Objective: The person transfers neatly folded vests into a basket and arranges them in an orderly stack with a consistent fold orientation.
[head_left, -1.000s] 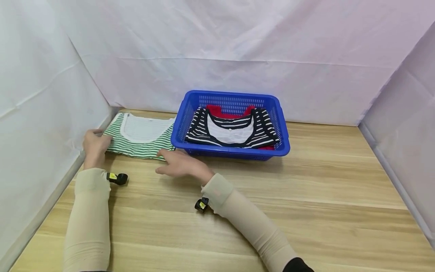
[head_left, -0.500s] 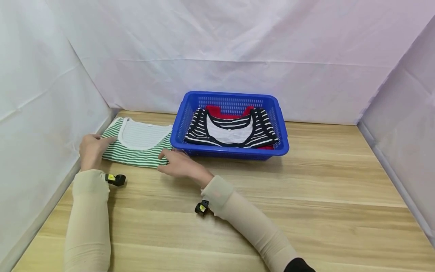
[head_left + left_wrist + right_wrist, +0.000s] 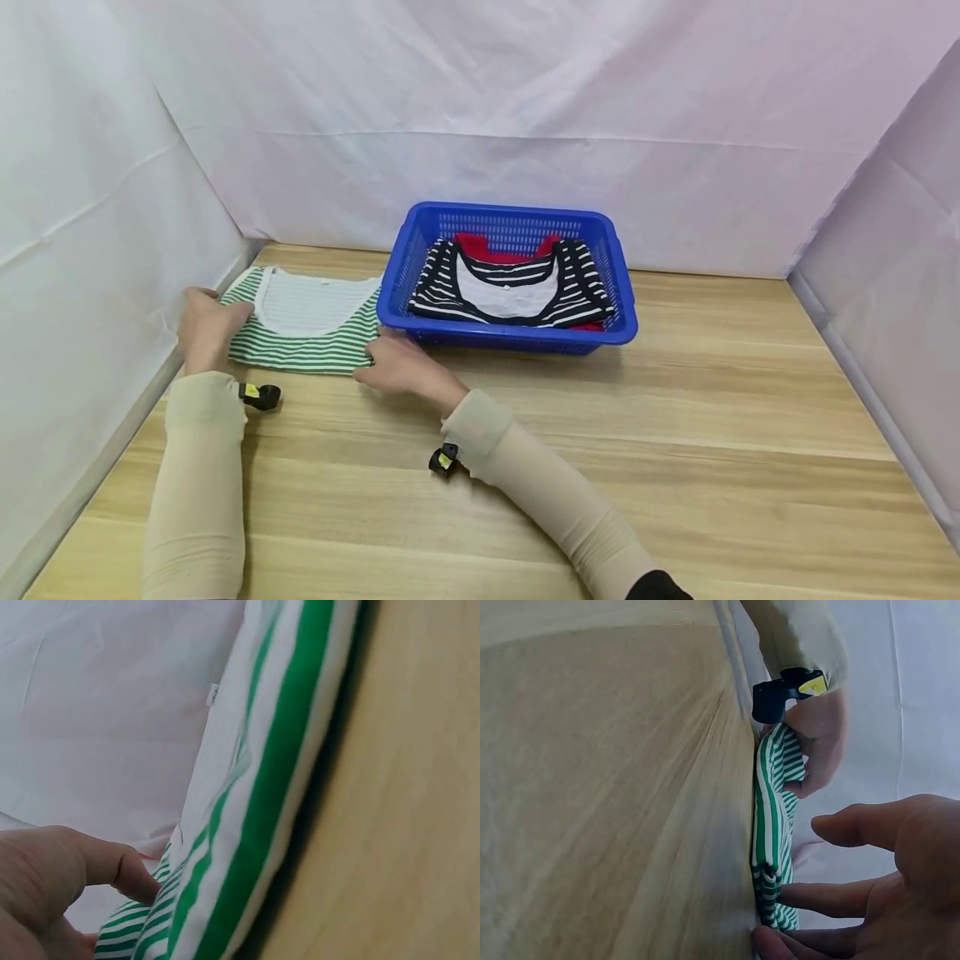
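A folded green-and-white striped shirt (image 3: 300,354) with a white neckline lies on the table, left of the blue basket (image 3: 517,332). My left hand (image 3: 208,329) pinches its left end; in the left wrist view the thumb presses down on the striped cloth (image 3: 259,817). At the shirt's other end is my right hand (image 3: 405,367), close to the basket's front left corner. The right wrist view shows this hand (image 3: 922,877) with its thumb apart from the cloth and its fingers stretched out, touching the fold and the table. Some of its fingertips are hidden.
Inside the basket a black-and-white striped shirt (image 3: 431,292) lies folded over a red garment (image 3: 472,244). White sheeting (image 3: 517,92) hangs behind the table and along both sides. Wooden tabletop (image 3: 712,433) extends in front and to the right.
The green striped shirt has been drawn toward me, and its front edge now lies lower in the head view. My left hand stays at its left end; my right fingers have come onto its right end.
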### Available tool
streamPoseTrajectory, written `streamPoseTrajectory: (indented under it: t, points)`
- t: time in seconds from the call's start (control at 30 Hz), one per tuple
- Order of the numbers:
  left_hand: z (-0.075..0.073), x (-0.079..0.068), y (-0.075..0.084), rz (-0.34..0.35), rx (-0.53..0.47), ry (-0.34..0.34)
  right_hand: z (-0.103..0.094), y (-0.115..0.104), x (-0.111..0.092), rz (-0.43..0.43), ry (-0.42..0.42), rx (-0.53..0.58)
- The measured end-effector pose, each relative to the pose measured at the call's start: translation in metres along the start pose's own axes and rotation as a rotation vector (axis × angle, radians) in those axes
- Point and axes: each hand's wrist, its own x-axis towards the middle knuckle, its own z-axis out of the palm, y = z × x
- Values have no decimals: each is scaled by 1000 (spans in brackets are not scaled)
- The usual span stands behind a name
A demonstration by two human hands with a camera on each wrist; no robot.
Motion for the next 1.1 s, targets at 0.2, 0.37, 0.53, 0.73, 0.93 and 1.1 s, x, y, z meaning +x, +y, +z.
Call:
streamPoseTrajectory:
  t: [0.2,0.37,0.53,0.73,0.93,1.1]
  points:
    - [-2,-1,1,57,131,-7,-1,-3,0,12,16,27]
    - [-4,-1,0,73,246,-47,4,-6,0,90,26,255]
    - [-4,0,1,114,306,-78,9,-10,4,169,114,597]
    - [-8,-1,-1,161,279,-86,11,-9,9,242,160,937]
    - [-13,-6,-2,136,264,-138,12,-5,11,243,79,1122]
    - [-15,-3,-2,115,282,-205,17,-4,13,249,132,1050]
